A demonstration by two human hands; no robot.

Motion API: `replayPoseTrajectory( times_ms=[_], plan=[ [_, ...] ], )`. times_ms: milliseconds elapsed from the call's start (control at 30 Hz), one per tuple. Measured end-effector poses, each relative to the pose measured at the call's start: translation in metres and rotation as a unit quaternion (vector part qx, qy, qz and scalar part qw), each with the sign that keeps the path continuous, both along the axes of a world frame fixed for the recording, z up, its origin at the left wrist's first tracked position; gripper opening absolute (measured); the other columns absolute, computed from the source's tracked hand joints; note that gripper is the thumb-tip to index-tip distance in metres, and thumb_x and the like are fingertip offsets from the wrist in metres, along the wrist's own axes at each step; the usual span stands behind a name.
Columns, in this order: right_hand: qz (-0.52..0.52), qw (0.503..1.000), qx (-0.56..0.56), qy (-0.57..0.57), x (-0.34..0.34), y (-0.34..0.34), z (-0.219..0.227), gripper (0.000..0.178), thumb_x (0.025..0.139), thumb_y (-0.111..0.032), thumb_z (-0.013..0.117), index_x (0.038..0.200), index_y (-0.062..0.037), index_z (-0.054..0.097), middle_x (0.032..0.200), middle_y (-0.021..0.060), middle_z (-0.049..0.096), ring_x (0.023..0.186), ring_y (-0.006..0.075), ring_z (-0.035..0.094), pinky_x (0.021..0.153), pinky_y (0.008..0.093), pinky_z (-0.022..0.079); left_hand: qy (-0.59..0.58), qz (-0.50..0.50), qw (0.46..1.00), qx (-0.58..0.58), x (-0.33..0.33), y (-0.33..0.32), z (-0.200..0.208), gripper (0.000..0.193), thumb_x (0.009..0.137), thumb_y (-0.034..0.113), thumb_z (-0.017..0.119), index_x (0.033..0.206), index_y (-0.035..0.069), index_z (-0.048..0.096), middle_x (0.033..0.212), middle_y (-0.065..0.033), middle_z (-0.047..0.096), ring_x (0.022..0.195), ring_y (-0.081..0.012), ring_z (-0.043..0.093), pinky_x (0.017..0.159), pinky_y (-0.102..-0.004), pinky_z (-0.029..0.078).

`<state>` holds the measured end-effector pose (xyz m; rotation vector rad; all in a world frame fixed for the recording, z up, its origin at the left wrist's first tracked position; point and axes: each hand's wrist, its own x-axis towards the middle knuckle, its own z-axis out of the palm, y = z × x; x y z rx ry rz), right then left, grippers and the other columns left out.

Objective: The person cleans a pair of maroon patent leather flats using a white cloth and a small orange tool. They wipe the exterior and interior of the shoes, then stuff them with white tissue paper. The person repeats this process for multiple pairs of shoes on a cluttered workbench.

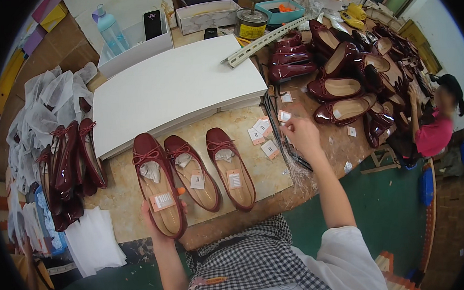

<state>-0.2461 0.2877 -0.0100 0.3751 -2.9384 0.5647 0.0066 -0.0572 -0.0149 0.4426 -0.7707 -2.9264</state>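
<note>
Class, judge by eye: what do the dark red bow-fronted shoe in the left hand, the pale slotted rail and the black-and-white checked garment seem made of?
Dark red bow-fronted shoe: glossy patent leather or imitation; bright reflections.
Pale slotted rail: perhaps plastic or painted metal; rigid, straight.
Black-and-white checked garment: probably woven fabric, matte; soft folds.

One shoe [171,219] in the left fingers [146,212], two shoes [240,196] right of them; three tags [269,149] left of the right fingers [288,126]; beyond both, one bottle [110,31], one phone [152,25].
</note>
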Motion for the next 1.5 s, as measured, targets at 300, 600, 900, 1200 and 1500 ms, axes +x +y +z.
replayPoseTrajectory(
  times_ms=[300, 600, 900, 1200, 1500],
  plan=[
    [-0.022, 0.984, -0.023, -0.175, -0.025, -0.001, 0.002, 0.028, 0.072, -0.035, 0.067, 0.081, -0.0093, 0.074, 0.078, 0.0140, 0.069, 0.078, 0.0318, 0.067, 0.072, 0.0412, 0.052, -0.005, -0.002, 0.999, -0.045, 0.009, -0.001, 0.002, 0.079, 0.090, 0.061, 0.034, 0.132, -0.006, 0.042, 0.118, -0.0257, 0.057, 0.085, -0.0321, 0.064, 0.067, -0.0395, 0.055],
    [0.003, 0.912, -0.330, -0.244, -0.007, 0.008, 0.064, 0.024, 0.085, -0.015, 0.061, 0.105, -0.0007, 0.061, 0.080, 0.0070, 0.069, 0.067, 0.0129, 0.065, 0.060, 0.0262, 0.050, 0.004, -0.010, 1.000, -0.029, -0.001, 0.004, 0.004, 0.080, 0.090, 0.061, 0.033, 0.132, -0.006, 0.042, 0.119, -0.0253, 0.057, 0.087, -0.0322, 0.064, 0.071, -0.0405, 0.055],
    [0.099, 0.854, -0.412, -0.303, 0.095, -0.110, 0.075, 0.034, 0.090, -0.006, 0.060, 0.123, -0.0068, 0.054, 0.083, 0.0048, 0.065, 0.050, 0.0063, 0.052, 0.044, 0.0213, 0.040, -0.083, 0.009, 0.991, -0.106, -0.019, 0.020, -0.001, 0.086, 0.089, 0.066, 0.037, 0.138, -0.004, 0.036, 0.129, -0.0232, 0.051, 0.110, -0.0375, 0.058, 0.092, -0.0496, 0.050],
    [0.321, 0.860, -0.334, -0.213, 0.128, -0.161, 0.068, 0.033, 0.087, -0.011, 0.063, 0.120, -0.0059, 0.062, 0.063, 0.0056, 0.061, 0.053, 0.0090, 0.052, 0.052, 0.0249, 0.043, -0.077, 0.173, 0.945, -0.266, -0.033, 0.026, -0.007, 0.070, 0.095, 0.058, 0.029, 0.126, -0.002, 0.049, 0.118, -0.0165, 0.059, 0.104, -0.0261, 0.060, 0.091, -0.0376, 0.049],
    [0.270, 0.839, -0.305, -0.361, 0.136, -0.170, 0.097, 0.030, 0.091, -0.014, 0.060, 0.118, -0.0038, 0.063, 0.057, 0.0067, 0.054, 0.050, 0.0076, 0.047, 0.047, 0.0261, 0.038, -0.055, 0.208, 0.918, -0.333, -0.028, 0.016, -0.015, 0.067, 0.099, 0.056, 0.021, 0.126, 0.001, 0.048, 0.119, -0.0127, 0.058, 0.108, -0.0223, 0.056, 0.095, -0.0360, 0.044]
  ],
)
